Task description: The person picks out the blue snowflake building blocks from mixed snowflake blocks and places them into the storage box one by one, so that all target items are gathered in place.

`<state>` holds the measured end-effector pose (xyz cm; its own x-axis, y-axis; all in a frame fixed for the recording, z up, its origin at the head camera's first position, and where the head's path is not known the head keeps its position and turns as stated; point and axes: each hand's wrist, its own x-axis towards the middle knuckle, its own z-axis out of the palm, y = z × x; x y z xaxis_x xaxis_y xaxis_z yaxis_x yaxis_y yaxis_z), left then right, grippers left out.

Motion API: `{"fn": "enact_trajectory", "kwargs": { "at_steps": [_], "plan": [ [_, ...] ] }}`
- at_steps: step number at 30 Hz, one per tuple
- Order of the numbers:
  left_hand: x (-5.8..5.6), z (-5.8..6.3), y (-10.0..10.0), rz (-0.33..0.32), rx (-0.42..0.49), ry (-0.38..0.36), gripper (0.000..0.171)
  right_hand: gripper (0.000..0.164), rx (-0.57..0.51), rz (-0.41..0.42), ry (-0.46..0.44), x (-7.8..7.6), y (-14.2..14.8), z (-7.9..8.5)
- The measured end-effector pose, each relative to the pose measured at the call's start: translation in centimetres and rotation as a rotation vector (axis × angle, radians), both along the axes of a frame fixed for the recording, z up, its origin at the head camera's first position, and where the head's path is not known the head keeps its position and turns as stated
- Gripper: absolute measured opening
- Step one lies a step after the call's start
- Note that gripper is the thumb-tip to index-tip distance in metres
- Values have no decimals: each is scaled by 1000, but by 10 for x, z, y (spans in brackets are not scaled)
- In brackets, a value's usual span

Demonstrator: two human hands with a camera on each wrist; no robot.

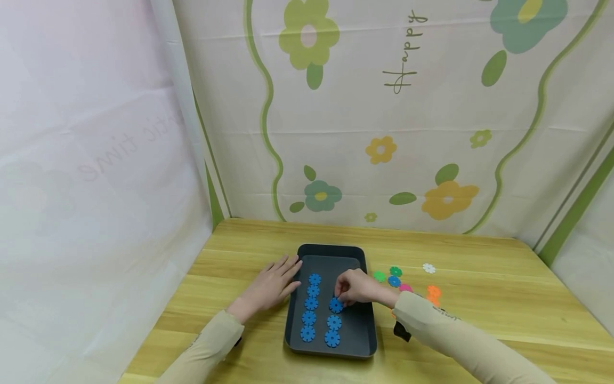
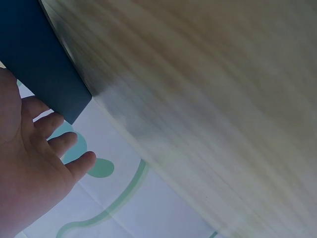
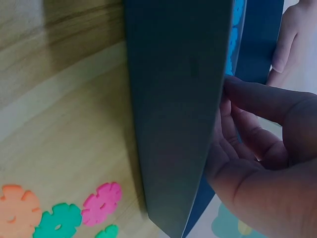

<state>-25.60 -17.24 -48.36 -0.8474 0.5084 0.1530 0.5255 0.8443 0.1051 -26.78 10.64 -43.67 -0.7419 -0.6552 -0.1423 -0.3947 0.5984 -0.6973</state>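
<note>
A dark grey rectangular tray [image 1: 354, 341] lies on the table, holding blue notched plastic discs in two columns. Several make up the left column [image 1: 310, 303]; the right column has fewer, among them a lower disc [image 1: 332, 338]. My right hand [image 1: 357, 287] reaches over the tray's right rim, fingers curled, and pinches the blue disc [image 1: 336, 305] at the top of that column. In the right wrist view the tray wall hides most of this disc. Along the tray's left edge, my left hand [image 1: 271, 285] rests with fingers spread, their tips touching the rim.
Loose notched discs lie right of the tray: light green [image 1: 379, 276], dark green [image 1: 395, 271], blue [image 1: 394, 281], pink [image 1: 405, 288], orange [image 1: 434, 292] and white [image 1: 429, 268]. A flower-printed cloth [image 1: 345, 117] hangs behind the wooden table [image 1: 230, 256], with another cloth at the left.
</note>
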Motion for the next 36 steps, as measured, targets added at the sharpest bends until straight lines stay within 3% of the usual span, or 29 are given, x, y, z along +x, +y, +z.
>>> {"fn": "enact_trajectory", "kwargs": {
  "at_steps": [8, 28, 36],
  "plan": [
    [0, 0, 0, -4, -2, 7, 59, 9, 13, -11, -24, 0, -1, -4],
    [0, 1, 1, -4, -10, 12, 59, 7, 18, 16, 29, -2, 3, -5],
    [2, 3, 1, 2, -17, 8, 59, 6, -29, -27, 12, -4, 13, 10]
  ]
}}
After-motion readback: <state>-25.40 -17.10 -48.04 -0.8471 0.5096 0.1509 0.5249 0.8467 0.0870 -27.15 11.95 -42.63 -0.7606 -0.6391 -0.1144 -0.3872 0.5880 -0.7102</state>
